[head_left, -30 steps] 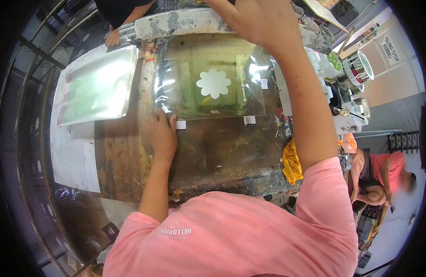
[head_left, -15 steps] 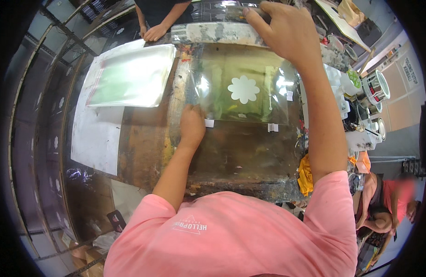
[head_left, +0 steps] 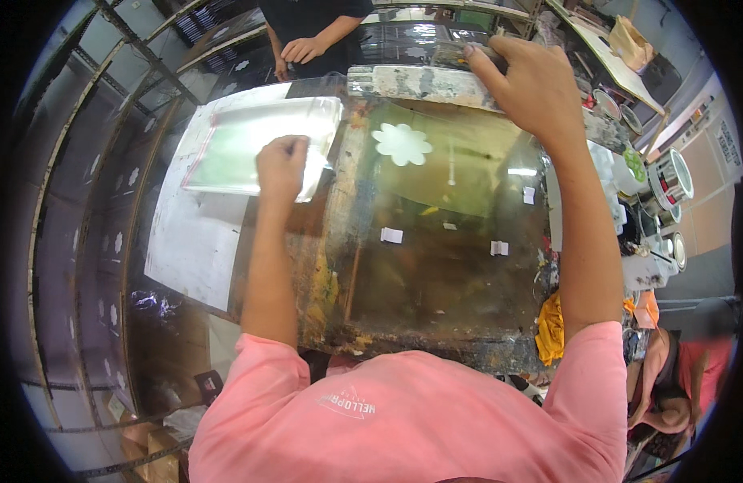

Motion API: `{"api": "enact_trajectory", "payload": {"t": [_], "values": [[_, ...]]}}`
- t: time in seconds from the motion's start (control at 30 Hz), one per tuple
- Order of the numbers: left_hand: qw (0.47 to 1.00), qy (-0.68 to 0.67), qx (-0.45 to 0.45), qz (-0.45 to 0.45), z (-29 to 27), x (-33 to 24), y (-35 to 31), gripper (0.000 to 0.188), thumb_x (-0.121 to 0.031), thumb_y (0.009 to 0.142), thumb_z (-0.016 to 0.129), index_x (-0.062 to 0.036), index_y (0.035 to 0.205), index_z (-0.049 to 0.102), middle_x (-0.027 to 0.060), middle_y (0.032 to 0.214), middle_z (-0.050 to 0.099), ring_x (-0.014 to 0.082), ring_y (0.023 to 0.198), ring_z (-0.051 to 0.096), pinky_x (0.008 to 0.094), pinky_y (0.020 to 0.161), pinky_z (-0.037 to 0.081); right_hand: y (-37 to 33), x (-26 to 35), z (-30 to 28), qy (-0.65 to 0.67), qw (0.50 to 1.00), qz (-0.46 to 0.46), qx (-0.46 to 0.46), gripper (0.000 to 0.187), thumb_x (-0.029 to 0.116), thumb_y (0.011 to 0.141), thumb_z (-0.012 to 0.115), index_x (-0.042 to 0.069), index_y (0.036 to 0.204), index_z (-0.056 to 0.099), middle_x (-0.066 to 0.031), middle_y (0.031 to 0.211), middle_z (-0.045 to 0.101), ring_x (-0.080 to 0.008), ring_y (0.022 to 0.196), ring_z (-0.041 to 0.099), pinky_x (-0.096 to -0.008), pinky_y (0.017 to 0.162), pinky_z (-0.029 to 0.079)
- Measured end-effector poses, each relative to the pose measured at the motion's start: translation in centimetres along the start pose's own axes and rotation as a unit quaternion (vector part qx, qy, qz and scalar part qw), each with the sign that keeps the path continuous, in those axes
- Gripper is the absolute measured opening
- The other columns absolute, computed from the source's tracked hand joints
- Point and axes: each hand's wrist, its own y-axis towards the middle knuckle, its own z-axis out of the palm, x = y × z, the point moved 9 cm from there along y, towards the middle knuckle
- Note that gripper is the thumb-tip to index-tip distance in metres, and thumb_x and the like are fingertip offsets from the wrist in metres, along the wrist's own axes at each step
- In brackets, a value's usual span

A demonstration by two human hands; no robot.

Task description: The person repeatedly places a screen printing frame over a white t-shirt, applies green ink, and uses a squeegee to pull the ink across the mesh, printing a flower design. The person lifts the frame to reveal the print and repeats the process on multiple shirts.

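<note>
Now that the left hand, bunched, has reached the stack, the flower sheet right of it looks unaligned, off the front tabs; remotely, I can't judge that grip or the right hand's

Wide fisheye view from the left side of the wearer's head, looking steeply down past a pink shirt at a near worktable. Both left hand and right hand fit in frame; shelves bend along the rim.
</note>
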Motion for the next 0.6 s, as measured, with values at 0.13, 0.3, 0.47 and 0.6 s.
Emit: {"api": "enact_trajectory", "payload": {"t": [0.13, 0.3, 0.47, 0.6], "values": [[0.997, 0.060, -0.034, -0.015, -5.8, 6.2, 3.6, 0.032, -0.027, 0.096, 0.071, 0.0022, 0.105, 0.081, 0.0226, 0.096, 0.079, 0.0323, 0.086, 0.077, 0.0402, 0.083, 0.057, 0.5, -0.3, -0.2, 0.005, 1.000, 0.000, -0.002, 0.051, 0.052, 0.103, 0.058, 0.004, 0.096, 0.074, -0.0201, 0.085, 0.071, -0.0406, 0.084, 0.065, -0.0466, 0.085, 0.045], [0.985, 0.130, -0.055, -0.103, -10.3, 15.9, 7.7, 0.047, -0.036, 0.098, 0.071, 0.0071, 0.117, 0.076, 0.0237, 0.106, 0.078, 0.0361, 0.097, 0.073, 0.0433, 0.092, 0.055, 0.9, -0.6, -0.2, 0.017, 1.000, 0.015, 0.004, 0.051, 0.051, 0.102, 0.058, 0.003, 0.099, 0.074, -0.0209, 0.090, 0.072, -0.0423, 0.085, 0.065, -0.0453, 0.085, 0.045], [0.952, 0.246, -0.178, 0.032, -8.1, 13.4, 0.5, 0.077, -0.051, 0.107, 0.058, 0.0062, 0.157, 0.044, 0.0321, 0.162, 0.040, 0.0467, 0.149, 0.038, 0.0570, 0.123, 0.030, 0.1, -0.6, -0.4, 0.003, 1.000, 0.005, -0.029, 0.051, 0.051, 0.101, 0.058, 0.003, 0.101, 0.074, -0.0216, 0.091, 0.072, -0.0442, 0.086, 0.065, -0.0484, 0.083, 0.048], [0.951, 0.299, 0.038, 0.070, -1.9, 11.0, -5.0, 0.063, -0.047, 0.112, 0.047, -0.0066, 0.160, 0.047, 0.0190, 0.170, 0.038, 0.0430, 0.161, 0.024, 0.0651, 0.129, 0.012, 0.8, -0.6, -0.1, 0.030, 0.999, 0.012, 0.008, 0.051, 0.051, 0.102, 0.057, 0.004, 0.094, 0.071, -0.0224, 0.088, 0.070, -0.0457, 0.084, 0.065, -0.0517, 0.080, 0.047]]}}
